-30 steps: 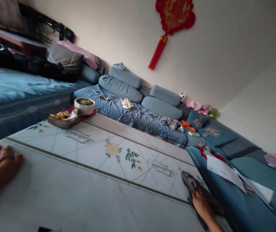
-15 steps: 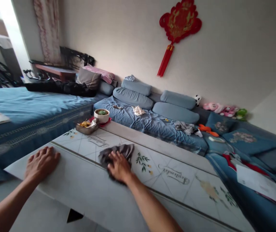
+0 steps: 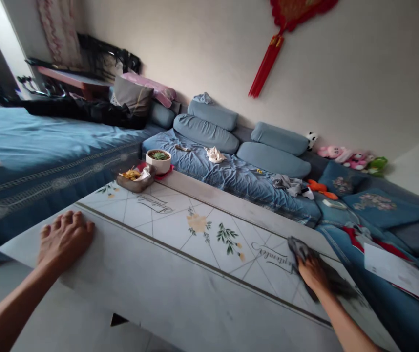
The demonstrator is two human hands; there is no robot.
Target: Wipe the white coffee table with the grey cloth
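- The grey cloth [image 3: 295, 244] was found on the counter [image 3: 151, 274], toward its right end, laid over the printed strip [image 3: 180, 239] and partly covering its lettering.
- The cloth was covered by the right hand [image 3: 312, 273]; whether its folds were pinched in that grip or merely pressed could not be told, owing to blur.
- The left grip was seen released: the left hand [image 3: 66, 239] was set palm down on the counter's plain left part, with nothing held.
- For sound wiping, it was judged that the cloth should be kept flat beneath the whole palm, pressed evenly, and guided in overlapping passes out to the edge.
- A plastic tray [image 3: 133, 186] of scraps and a white plant pot [image 3: 158, 167] were noted at the far left corner; careful wiping around both was advised.
- Beyond the counter, a blue-covered sofa [image 3: 231, 183] was observed.
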